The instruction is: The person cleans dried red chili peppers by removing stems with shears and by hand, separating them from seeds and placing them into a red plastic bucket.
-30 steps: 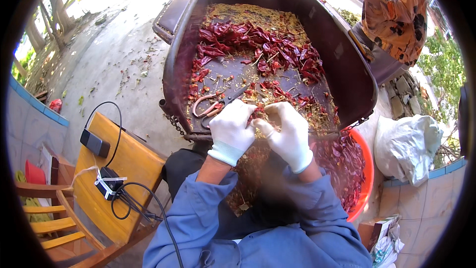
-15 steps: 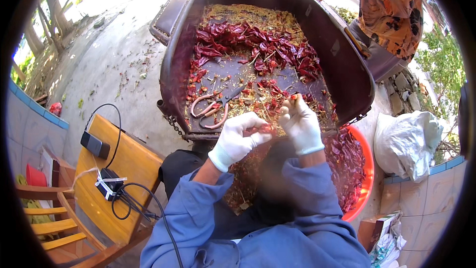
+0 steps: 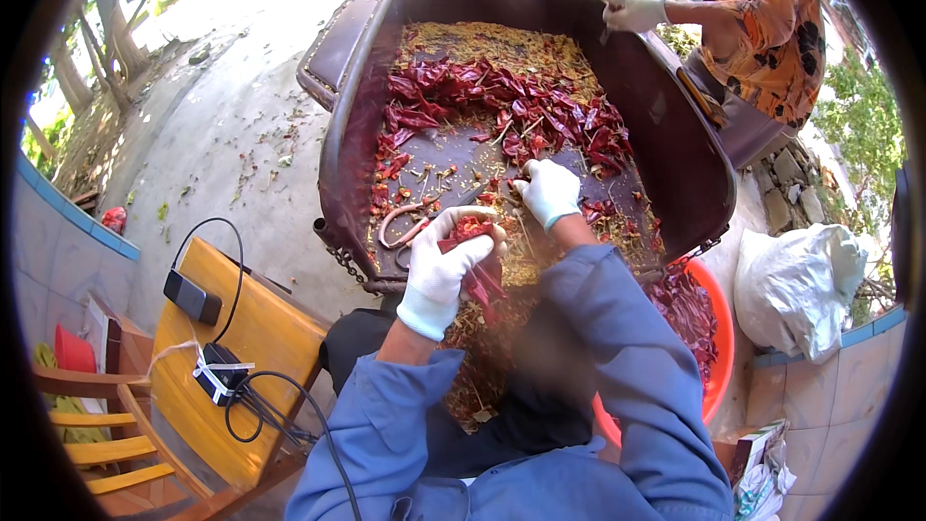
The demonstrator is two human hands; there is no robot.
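Observation:
My left hand (image 3: 434,280), in a white glove, is closed around dried red chilies (image 3: 482,282) that poke out past the fingers over my lap. Forward and to the right, my gloved right hand (image 3: 550,191) is low over the cart bed with its fingers drawn together at the near edge of the chili pile (image 3: 511,101); whatever its fingertips hold is hidden. Scissors with pinkish handles (image 3: 394,224) lie in the cart bed (image 3: 444,140), partly covered by my left hand. Stems, seeds and chili scraps are scattered around them.
An orange-red basin (image 3: 719,318) of chilies stands right of my legs. A white sack (image 3: 801,280) is farther right. On the left, a wooden chair (image 3: 260,318) carries black devices and a cable. Another person in an orange patterned top (image 3: 772,29) works beside the cart's far right side.
My right hand has moved forward and left into the cart, away from my left hand. The left now shows a larger bunch of chilies. The other person's gloved hand has come lower, to the cart's rim.

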